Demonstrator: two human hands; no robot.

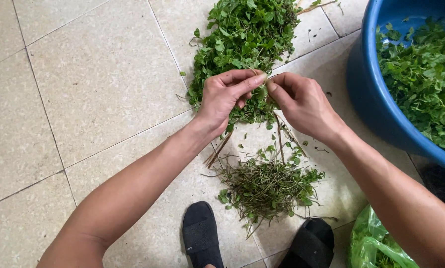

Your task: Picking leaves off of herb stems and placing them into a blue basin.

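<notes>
My left hand (226, 97) and my right hand (300, 101) meet over the tiled floor, both pinching one leafy green sprig (262, 94) between thumb and fingertips. Thin brown stems (217, 150) trail down from under my left hand, and another stem (280, 139) hangs below my right. Just beyond my hands lies a large heap of leafy greens (242, 37). Below my hands sits a small pile of stripped stems and scraps (267, 186).
A big blue basin (369, 94) holding picked green leaves (423, 74) stands at the right. A green plastic bag (374, 245) lies at the bottom right. My two feet in black slippers (201, 233) (312, 243) rest near the scrap pile on beige floor tiles (98, 84).
</notes>
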